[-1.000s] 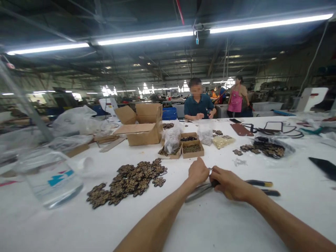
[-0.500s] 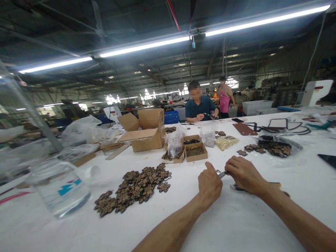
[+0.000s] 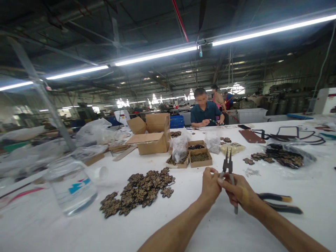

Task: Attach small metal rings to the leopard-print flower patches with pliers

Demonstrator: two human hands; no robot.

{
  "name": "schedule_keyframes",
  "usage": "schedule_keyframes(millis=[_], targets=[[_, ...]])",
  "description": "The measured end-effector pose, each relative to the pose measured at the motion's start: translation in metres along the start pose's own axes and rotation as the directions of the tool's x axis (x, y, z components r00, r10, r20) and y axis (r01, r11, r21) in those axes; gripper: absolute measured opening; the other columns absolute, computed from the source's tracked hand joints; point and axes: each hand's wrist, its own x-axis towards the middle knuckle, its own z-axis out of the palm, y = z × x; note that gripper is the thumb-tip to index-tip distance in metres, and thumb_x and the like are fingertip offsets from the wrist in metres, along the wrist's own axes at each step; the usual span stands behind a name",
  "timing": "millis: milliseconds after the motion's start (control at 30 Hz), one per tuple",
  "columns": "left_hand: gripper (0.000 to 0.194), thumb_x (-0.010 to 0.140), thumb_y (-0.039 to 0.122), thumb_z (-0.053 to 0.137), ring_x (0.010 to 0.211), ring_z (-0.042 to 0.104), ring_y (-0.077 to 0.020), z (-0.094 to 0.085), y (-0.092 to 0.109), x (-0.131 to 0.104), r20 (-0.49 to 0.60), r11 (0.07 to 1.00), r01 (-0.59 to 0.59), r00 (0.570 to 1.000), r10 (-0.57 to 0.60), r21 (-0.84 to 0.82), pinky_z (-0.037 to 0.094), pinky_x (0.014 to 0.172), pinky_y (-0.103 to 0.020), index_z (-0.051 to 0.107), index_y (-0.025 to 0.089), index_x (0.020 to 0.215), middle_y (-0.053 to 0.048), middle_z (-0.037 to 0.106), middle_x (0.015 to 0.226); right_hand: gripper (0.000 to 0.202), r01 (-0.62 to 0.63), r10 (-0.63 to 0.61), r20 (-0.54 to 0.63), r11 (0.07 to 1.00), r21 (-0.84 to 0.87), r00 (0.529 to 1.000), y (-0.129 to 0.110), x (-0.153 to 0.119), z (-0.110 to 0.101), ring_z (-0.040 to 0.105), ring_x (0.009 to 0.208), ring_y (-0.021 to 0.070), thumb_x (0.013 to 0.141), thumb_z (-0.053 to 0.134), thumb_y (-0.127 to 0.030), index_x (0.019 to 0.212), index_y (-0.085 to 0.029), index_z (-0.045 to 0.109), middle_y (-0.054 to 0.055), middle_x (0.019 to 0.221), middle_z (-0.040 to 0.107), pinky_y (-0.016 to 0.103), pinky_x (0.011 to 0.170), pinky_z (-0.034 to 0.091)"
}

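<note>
My right hand [image 3: 237, 189] is wrapped round grey long-nose pliers [image 3: 228, 164], their narrow dark jaws pointing up and slightly apart. One handle end sticks out below the fingers. Beside the pliers, my left hand [image 3: 211, 185] is closed, its fingertips pinched together close to my right thumb; what lies between them is hidden. Under my right wrist, a second pair of pliers [image 3: 279, 203] with black and yellow handles rests on the white table [image 3: 194, 227]. Left of my hands spreads a heap of brown flower-shaped pieces [image 3: 141, 189] with dark edges.
Beyond my hands stand small boxes of metal bits [image 3: 201, 157] and an open carton [image 3: 154, 143]. A clear water jar [image 3: 72, 190] is at left. Small clear bits [image 3: 252, 172] and a bag of dark pieces [image 3: 286, 155] lie at right. A co-worker [image 3: 206, 112] sits opposite.
The long-nose pliers have turned from lying sideways between my hands to jaws-up in my right hand. My view has shifted, and more of the second pliers shows.
</note>
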Motion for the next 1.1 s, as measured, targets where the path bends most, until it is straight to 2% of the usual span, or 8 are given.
schedule_keyframes(millis=[67,167,233,300,400,533,800,1100], targets=[[0.016,0.084,0.035,0.059,0.051,0.054,-0.014,-0.001,0.003,0.001,-0.101,0.991,-0.034,0.994,0.047,0.128,0.04,0.051,-0.025,0.051,0.022,0.088,0.002,0.058,0.06,0.045,-0.056,0.058,-0.014,0.995,0.078,0.998,0.001,-0.001,0.003,0.022,0.036,0.0035,0.077,0.076,-0.057,0.093,-0.017,0.062,-0.012,0.048,0.034,0.018,0.031,0.025],[0.015,0.084,0.034,0.06,0.054,0.057,-0.0147,0.001,0.005,0.003,-0.163,0.984,-0.019,0.985,0.048,0.178,0.041,0.052,-0.025,0.052,0.022,0.087,0.001,0.059,0.061,0.045,-0.071,0.072,-0.007,0.99,0.12,0.997,-0.002,0.0,-0.003,0.029,0.037,0.0041,0.077,0.075,-0.059,0.078,-0.017,0.059,-0.008,0.051,0.041,0.016,0.029,0.022],[0.015,0.084,0.034,0.06,0.052,0.056,-0.0138,0.001,0.005,0.005,-0.133,0.99,0.0,0.991,0.019,0.142,0.04,0.05,-0.023,0.052,0.022,0.087,0.002,0.059,0.059,0.045,-0.045,0.046,-0.008,0.993,0.109,0.999,-0.006,0.0,-0.008,0.052,0.048,0.0113,0.079,0.073,-0.06,0.079,-0.016,0.063,0.001,0.062,0.056,0.016,0.029,0.027],[0.015,0.083,0.034,0.06,0.049,0.054,-0.0125,-0.001,0.006,0.008,-0.066,0.997,0.012,0.998,-0.008,0.072,0.039,0.046,-0.022,0.053,0.021,0.086,0.003,0.058,0.058,0.046,-0.023,0.022,0.008,0.994,0.103,1.0,-0.01,-0.001,-0.013,0.068,0.074,0.0228,0.081,0.071,-0.06,0.092,-0.016,0.068,0.011,0.084,0.068,0.017,0.031,0.035],[0.014,0.076,0.029,0.064,0.049,0.055,-0.0111,-0.011,0.011,0.018,-0.008,0.999,0.002,1.0,-0.002,-0.045,0.036,0.042,-0.019,0.054,0.019,0.08,0.003,0.059,0.059,0.048,-0.053,0.047,0.053,0.992,0.113,0.997,-0.018,-0.004,-0.022,0.069,0.101,0.0323,0.083,0.069,-0.06,0.108,-0.018,0.069,0.016,0.11,0.071,0.019,0.034,0.045],[0.018,0.067,0.026,0.07,0.057,0.058,-0.0113,-0.027,0.022,0.03,-0.021,0.991,-0.032,0.999,0.03,-0.129,0.038,0.043,-0.019,0.057,0.016,0.074,0.001,0.059,0.062,0.051,-0.179,0.149,0.206,0.975,0.135,0.967,-0.024,-0.009,-0.031,0.066,0.114,0.0361,0.087,0.066,-0.056,0.121,-0.017,0.064,0.02,0.118,0.071,0.024,0.04,0.055],[0.03,0.063,0.034,0.081,0.057,0.06,-0.0124,-0.037,0.03,0.036,0.029,0.964,-0.081,0.995,0.091,-0.252,0.047,0.048,-0.023,0.063,0.012,0.074,-0.003,0.064,0.065,0.056,-0.412,0.303,0.465,0.898,0.152,0.832,-0.013,-0.024,-0.01,0.073,0.105,0.0356,0.09,0.065,-0.047,0.133,-0.016,0.048,0.022,0.115,0.073,0.04,0.073,0.063],[0.031,0.064,0.033,0.083,0.06,0.063,-0.0136,-0.041,0.023,0.04,0.046,0.945,-0.084,0.994,0.104,-0.316,0.054,0.057,-0.028,0.067,0.009,0.077,-0.007,0.069,0.068,0.059,-0.412,0.26,0.468,0.874,0.257,0.844,-0.018,-0.026,-0.006,0.067,0.116,0.0367,0.075,0.072,-0.024,0.13,-0.018,0.053,0.021,0.136,0.063,0.053,0.098,0.054]])
